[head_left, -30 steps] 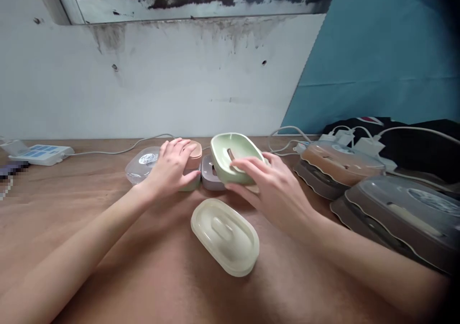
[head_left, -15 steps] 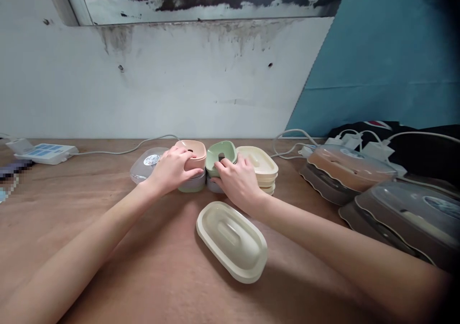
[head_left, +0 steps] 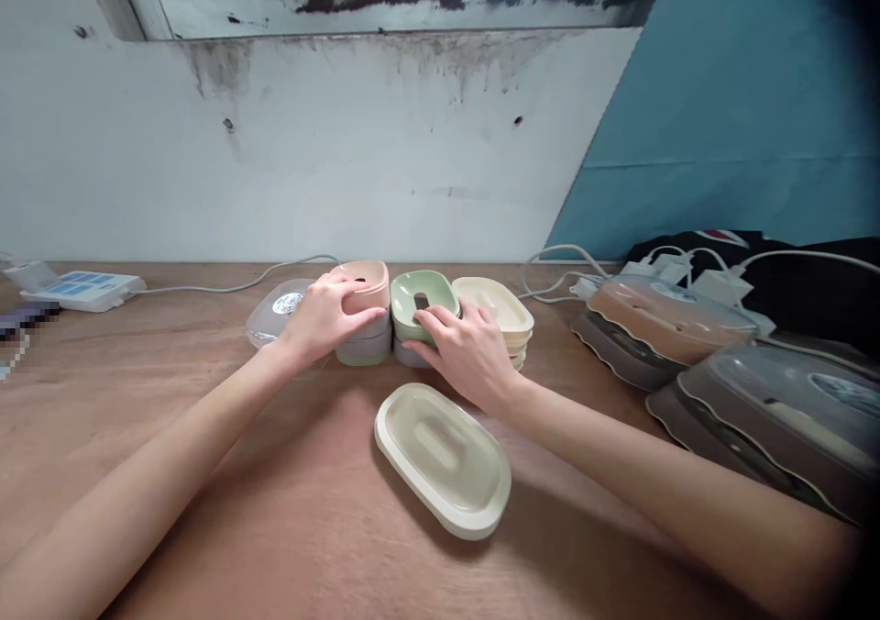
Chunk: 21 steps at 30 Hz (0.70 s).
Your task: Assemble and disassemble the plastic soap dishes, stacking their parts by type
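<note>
While the left hand held the peach dish, the right hand pinched the near wall of the green slotted dish, at that hand's ten o'clock; the cream oval tray, near its six, pointed lengthwise from eleven to five.
</note>
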Motion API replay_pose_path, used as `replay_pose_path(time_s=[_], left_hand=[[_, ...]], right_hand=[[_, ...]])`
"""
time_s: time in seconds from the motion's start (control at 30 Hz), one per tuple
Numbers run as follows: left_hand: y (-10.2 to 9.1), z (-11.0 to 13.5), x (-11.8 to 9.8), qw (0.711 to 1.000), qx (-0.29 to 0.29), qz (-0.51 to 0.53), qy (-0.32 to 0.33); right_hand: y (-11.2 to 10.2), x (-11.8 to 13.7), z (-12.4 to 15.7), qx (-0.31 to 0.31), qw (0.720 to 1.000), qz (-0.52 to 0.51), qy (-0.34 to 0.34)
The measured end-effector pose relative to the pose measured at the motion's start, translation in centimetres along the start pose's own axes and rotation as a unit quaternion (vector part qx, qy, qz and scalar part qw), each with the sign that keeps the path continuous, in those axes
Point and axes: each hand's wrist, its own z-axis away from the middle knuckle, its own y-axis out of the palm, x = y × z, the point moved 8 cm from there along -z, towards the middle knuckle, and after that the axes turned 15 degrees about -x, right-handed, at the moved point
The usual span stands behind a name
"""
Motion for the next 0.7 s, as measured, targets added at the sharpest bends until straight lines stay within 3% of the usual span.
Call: replay_pose_path(time_s=[0.13, 0.33, 0.43, 0.53, 0.63, 0.7], left_hand=[[-0.4, -0.2, 0.2, 1.0, -0.016, 0.014, -0.021], [0.0, 0.0, 0.1, 1.0, 0.01, 0.007, -0.011], [0.2, 0.2, 0.0, 1.0, 0.028, -0.002, 0.004], [-0.1, 0.0, -0.6, 0.998, 0.018, -0.037, 0.048], [-0.9, -0.1, -1.8, 0.992, -0.025, -0.065, 0.103], [-1.8, 0.0, -3.0, 0.986, -0.069, -0.064, 0.135]], right_hand=[[0.5, 0.4, 0.1, -0.001, 1.0, -0.002, 0.004], [1.6, 0.6, -0.1, -0.011, 1.0, -0.009, -0.004], [0.1, 1.2, 0.7, -0.034, 0.999, -0.037, -0.019], [-2.8, 2.2, 3.5, -0.033, 0.989, -0.139, -0.035], [-4.1, 3.4, 8.1, 0.07, 0.969, -0.234, -0.027], [-4.9, 3.8, 10.6, 0.089, 0.96, -0.264, -0.026]])
